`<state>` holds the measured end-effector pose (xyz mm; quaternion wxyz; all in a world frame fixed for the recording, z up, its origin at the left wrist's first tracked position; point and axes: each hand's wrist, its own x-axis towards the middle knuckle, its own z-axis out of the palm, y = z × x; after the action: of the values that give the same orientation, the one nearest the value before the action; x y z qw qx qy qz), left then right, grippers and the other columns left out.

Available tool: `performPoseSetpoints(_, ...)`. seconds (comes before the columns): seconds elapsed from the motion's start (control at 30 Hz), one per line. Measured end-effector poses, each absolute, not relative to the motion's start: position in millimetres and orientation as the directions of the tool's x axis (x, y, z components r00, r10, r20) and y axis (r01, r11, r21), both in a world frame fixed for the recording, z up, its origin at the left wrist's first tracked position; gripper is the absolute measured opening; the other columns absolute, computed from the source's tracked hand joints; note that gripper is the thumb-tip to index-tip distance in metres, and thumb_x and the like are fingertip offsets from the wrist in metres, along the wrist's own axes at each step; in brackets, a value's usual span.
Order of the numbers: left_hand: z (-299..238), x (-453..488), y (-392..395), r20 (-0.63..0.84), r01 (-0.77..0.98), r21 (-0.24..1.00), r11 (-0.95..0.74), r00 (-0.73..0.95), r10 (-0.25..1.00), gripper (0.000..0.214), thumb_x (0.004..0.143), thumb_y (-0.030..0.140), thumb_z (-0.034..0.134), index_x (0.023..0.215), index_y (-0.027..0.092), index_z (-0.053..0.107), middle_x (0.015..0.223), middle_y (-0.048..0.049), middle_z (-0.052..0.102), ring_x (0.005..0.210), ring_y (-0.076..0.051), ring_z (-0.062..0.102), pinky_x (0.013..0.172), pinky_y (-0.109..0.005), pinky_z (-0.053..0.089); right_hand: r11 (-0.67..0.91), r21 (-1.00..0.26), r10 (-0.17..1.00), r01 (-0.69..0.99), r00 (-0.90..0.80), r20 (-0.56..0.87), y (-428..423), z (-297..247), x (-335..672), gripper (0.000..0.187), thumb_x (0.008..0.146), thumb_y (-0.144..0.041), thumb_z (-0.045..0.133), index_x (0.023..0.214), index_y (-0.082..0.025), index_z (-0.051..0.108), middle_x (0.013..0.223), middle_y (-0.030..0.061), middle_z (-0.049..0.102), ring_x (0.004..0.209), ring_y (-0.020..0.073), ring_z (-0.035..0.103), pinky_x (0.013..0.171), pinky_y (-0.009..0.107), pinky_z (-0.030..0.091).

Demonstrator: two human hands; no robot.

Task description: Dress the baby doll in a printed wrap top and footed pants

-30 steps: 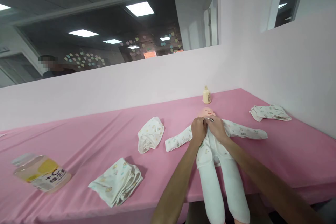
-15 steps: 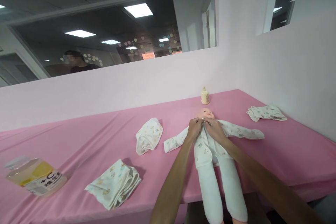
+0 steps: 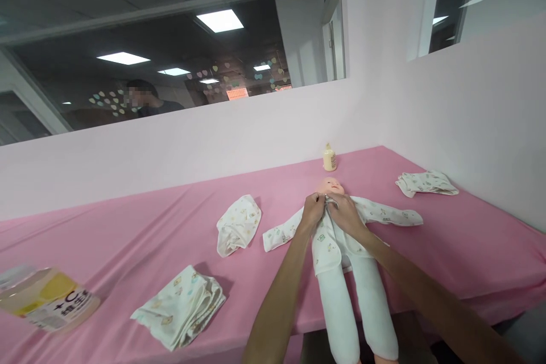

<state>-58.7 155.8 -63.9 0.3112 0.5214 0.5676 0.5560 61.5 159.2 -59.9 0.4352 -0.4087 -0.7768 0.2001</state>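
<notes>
A baby doll lies on its back, legs toward me and over the table's front edge. It wears a white printed long-sleeved top and white trousers; both sleeves are spread sideways. At the neck, my left hand pinches one edge of the top's collar with curled fingers. Close beside it, my right hand has its fingers closed on the collar's other side. The top hangs apart lower down over the belly. My fingers hide the exact spot at the neckline where they meet the cloth.
Pink cloth covers the table. Left of the doll lie a crumpled printed cloth and a folded printed cloth. A large labelled jar stands far left. Behind are a pump bottle and, right, folded clothing.
My view has shifted slightly, so everything sits a little further left. My hands stay at the doll's collar, the right one slightly lower with a bit of collar edge showing.
</notes>
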Motion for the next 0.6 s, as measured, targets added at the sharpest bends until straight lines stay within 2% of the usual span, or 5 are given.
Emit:
performPoseSetpoints(0.2, -55, -59, 145, 0.22, 0.274, 0.95, -0.148, -0.252, 0.942, 0.019, 0.076, 0.031, 0.053, 0.078, 0.014, 0.06, 0.073, -0.001, 0.059, 0.068, -0.012, 0.051, 0.065, -0.024, 0.039, 0.548, -0.626, 0.824, 0.554, -0.229, 0.518, 158, -66, 68, 0.034, 0.082, -0.015, 0.045, 0.109, -0.016, 0.067, 0.114, 0.0104, 0.067, 0.108, 0.0255, 0.058, 0.097, 0.037, 0.04)
performPoseSetpoints(0.3, -47, -59, 131, 0.211, 0.452, 0.887, -0.091, -0.222, 0.952, 0.014, 0.074, 0.025, 0.056, 0.083, 0.015, 0.061, 0.077, -0.0007, 0.062, 0.072, -0.013, 0.054, 0.067, -0.024, 0.038, 0.495, -0.621, 0.836, 0.608, -0.138, 0.531, 155, -72, 77, 0.027, 0.084, -0.021, 0.047, 0.1, -0.015, 0.068, 0.104, 0.0117, 0.066, 0.101, 0.0268, 0.058, 0.091, 0.038, 0.042)
performPoseSetpoints(0.37, -42, -57, 120, 0.198, 0.593, 0.804, -0.029, -0.222, 0.955, 0.006, 0.074, 0.022, 0.055, 0.075, 0.016, 0.057, 0.071, 0.0017, 0.057, 0.068, -0.012, 0.05, 0.064, -0.024, 0.035, 0.481, -0.625, 0.834, 0.615, -0.1, 0.543, 151, -76, 83, 0.022, 0.084, -0.022, 0.048, 0.091, -0.017, 0.068, 0.096, 0.0106, 0.066, 0.096, 0.0267, 0.058, 0.089, 0.038, 0.042)
performPoseSetpoints(0.5, -38, -50, 104, 0.189, 0.718, 0.695, 0.034, -0.228, 0.955, 0.019, 0.076, 0.024, 0.054, 0.062, 0.019, 0.041, 0.062, 0.0045, 0.046, 0.061, -0.011, 0.04, 0.06, -0.025, 0.029, 0.496, -0.678, 0.828, 0.543, -0.059, 0.558, 143, -82, 91, 0.019, 0.083, -0.024, 0.048, 0.083, -0.018, 0.066, 0.09, 0.0086, 0.068, 0.093, 0.0256, 0.057, 0.087, 0.037, 0.041)
performPoseSetpoints(0.6, -39, -44, 100, 0.235, 0.778, 0.626, 0.054, -0.254, 0.938, 0.019, 0.08, 0.021, 0.05, 0.063, 0.019, 0.041, 0.065, 0.0029, 0.049, 0.063, -0.012, 0.042, 0.06, -0.025, 0.028, 0.494, -0.746, 0.847, 0.448, -0.055, 0.528, 137, -81, 92, 0.019, 0.083, -0.026, 0.048, 0.082, -0.018, 0.065, 0.089, 0.0077, 0.068, 0.091, 0.0242, 0.058, 0.085, 0.036, 0.042)
